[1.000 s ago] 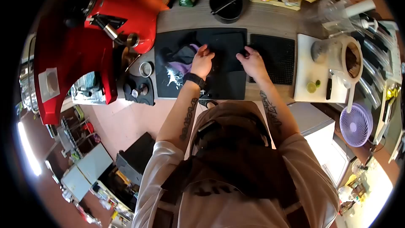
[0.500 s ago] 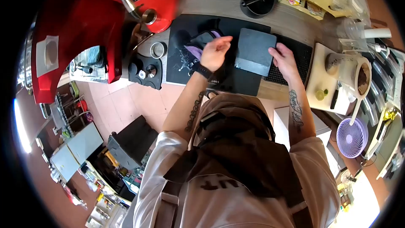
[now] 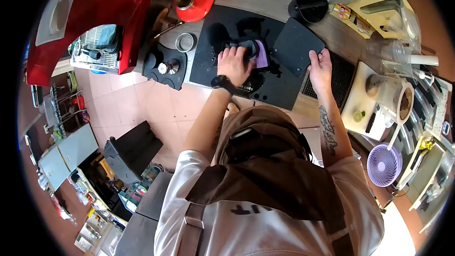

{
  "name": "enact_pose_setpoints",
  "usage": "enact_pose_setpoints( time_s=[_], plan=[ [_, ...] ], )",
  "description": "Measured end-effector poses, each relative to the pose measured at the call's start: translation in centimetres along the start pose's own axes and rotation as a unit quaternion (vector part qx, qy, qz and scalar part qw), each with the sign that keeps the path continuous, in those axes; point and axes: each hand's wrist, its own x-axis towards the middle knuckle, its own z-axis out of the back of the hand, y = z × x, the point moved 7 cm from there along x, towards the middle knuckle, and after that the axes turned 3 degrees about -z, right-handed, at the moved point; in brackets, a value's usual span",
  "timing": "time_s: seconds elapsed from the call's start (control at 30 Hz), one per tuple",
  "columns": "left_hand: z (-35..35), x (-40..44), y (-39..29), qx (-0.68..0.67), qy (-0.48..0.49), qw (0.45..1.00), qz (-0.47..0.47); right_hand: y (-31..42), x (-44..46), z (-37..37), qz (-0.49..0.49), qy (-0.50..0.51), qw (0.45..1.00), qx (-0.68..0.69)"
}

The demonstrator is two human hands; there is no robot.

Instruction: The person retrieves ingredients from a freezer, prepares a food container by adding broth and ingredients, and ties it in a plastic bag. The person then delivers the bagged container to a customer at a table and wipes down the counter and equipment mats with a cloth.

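A black mat (image 3: 279, 96) with wet patches lies on the counter. On it, my left hand (image 3: 233, 66) presses down on a folded grey and purple cloth (image 3: 261, 54), its fingers curled over the cloth's left part. My right hand (image 3: 320, 64) pinches the right corner of a thin dark square pad (image 3: 296, 42), which is raised and tilted over the right side of the mat. The far-left part of the cloth is hidden under my fingers.
A black bin with a bar (image 3: 308, 7) stands behind the mat. To the left are a metal ring (image 3: 186, 42), a tamper stand (image 3: 166, 78) and a red machine (image 3: 201, 0). On the right, a ribbed mat (image 3: 335, 78) lies beside a white board (image 3: 362, 95) with a cut lime (image 3: 357, 116).
The dark pad has been lifted off the mat by my right hand and turned. My left hand has come down onto the cloth, which now sits further right on the mat. The view has shifted.
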Motion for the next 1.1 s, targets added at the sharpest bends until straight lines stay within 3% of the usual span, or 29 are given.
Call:
enact_pose_setpoints(
  time_s=[0.03,0.17,0.27,0.3,0.43,0.5,0.6,0.7,0.87,0.97,1.1],
  plan=[
    [0.4,0.2,-1.0,0.024,-0.018,1.0,-0.01,0.0,0.0,0.0,-0.002,0.001,1.0,0.004],
    [-3.6,0.6,0.4,0.06,0.06,0.996,-0.018,-0.2,-0.5,0.2,-0.037,-0.022,0.997,0.062],
    [-2.0,-0.5,0.5,-0.062,-0.065,0.995,0.049,-0.8,-0.5,0.9,-0.048,-0.035,0.991,0.116],
    [-2.1,-0.8,0.5,-0.168,-0.078,0.979,0.086,-1.3,-0.5,1.0,-0.05,-0.033,0.988,0.141],
    [-2.3,-1.9,-3.9,-0.498,-0.12,0.84,0.18,0.1,-3.0,-1.5,-0.065,0.014,0.968,0.241],
    [-1.9,-1.3,-6.2,-0.45,-0.225,0.844,0.184,-0.2,-4.1,-2.2,-0.063,0.004,0.967,0.247],
    [-2.5,-0.4,-5.6,-0.378,-0.237,0.881,0.158,0.8,-4.6,-2.7,-0.038,0.018,0.968,0.247],
    [-4.5,-0.6,-4.7,-0.459,-0.174,0.836,0.245,1.3,-4.3,-2.5,-0.041,0.04,0.964,0.261],
    [-3.1,0.1,-2.9,-0.487,-0.242,0.79,0.284,1.2,-4.7,-3.0,-0.036,0.056,0.957,0.283],
    [-7.0,0.0,-1.0,-0.603,-0.137,0.706,0.346,1.9,-5.2,-3.8,-0.062,0.056,0.948,0.306],
    [-6.8,0.0,-1.9,-0.784,-0.095,0.494,0.363,0.8,-5.2,-4.1,-0.087,0.063,0.94,0.325]
  ],
)
